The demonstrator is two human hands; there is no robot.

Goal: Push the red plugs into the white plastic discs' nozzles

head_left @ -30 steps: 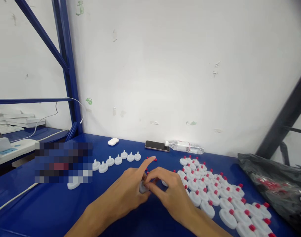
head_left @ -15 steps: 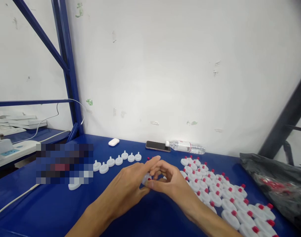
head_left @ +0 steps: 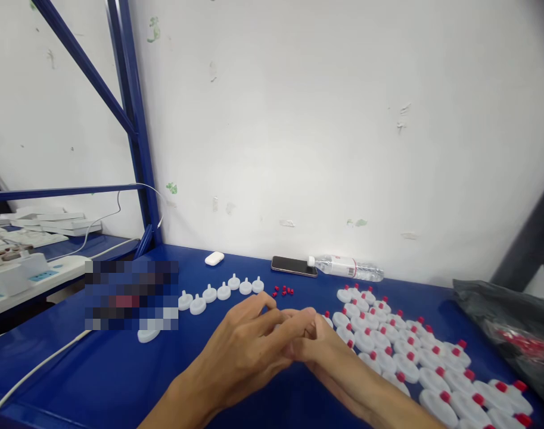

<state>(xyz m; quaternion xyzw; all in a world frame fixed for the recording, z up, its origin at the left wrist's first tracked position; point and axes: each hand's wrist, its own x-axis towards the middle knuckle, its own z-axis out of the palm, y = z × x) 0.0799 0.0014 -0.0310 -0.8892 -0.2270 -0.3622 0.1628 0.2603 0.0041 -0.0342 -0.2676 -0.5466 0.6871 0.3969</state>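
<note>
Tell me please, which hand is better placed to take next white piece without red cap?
Probably the left hand: it is nearer the uncapped white pieces, while the right hand is nearer the red-capped pieces.

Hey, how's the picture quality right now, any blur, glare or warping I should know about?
Head view: bright, even light on the wall; faint sheen on the blue table; left-side patch pixelated, hiding what's there; frame leans, likely wide-angle distortion; bag looks soft.

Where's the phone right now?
Head view, near the middle: the phone lies flat at the back of the blue table, by the wall, its right end at the cap of the clear bottle.
</note>
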